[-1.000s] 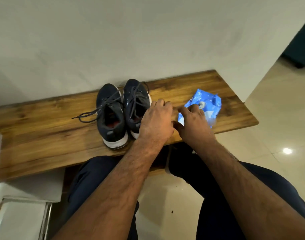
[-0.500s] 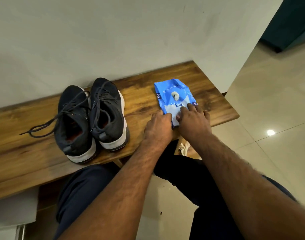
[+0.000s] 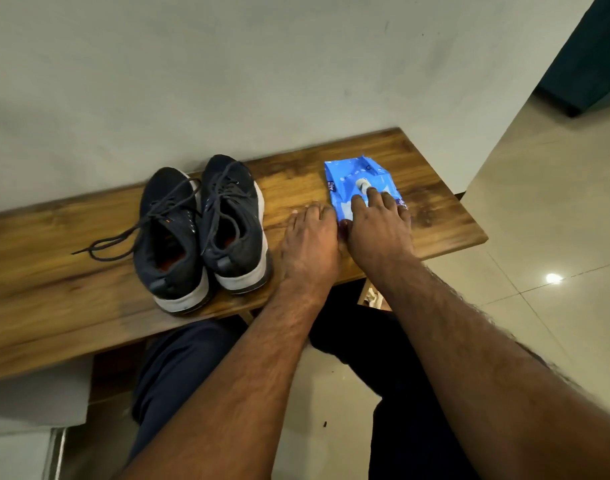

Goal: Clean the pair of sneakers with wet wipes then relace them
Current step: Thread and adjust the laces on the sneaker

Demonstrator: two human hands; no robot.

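Wooden bench against a pale wall carries everything, with tiled floor to its right.

At the grip: the right hand lies on the near end of the blue wipes pack, its fingers laid out fairly straight over the wrapper and reaching toward the small pale flap in the pack's middle; whether a fingertip already pinches that flap cannot be told. The left hand rests flat on the wood just beside the pack's near left corner, fingers relaxed, and it may be touching the wrapper's edge.

Half a second ago both hands sat lower on the pack, at its near edge; now the right fingers have crept up onto its face, almost to the flap. I judge the wipe is about to be drawn out, so cleaning has not started.

The pack lies flat near the bench's right end, slightly crumpled, glossy, with white printing. The sneakers stand well apart from it toward the middle of the bench, side by side and touching, toes to the wall, heels at the front edge. They are dark with white soles and laced, one loose lace trailing left across the wood.
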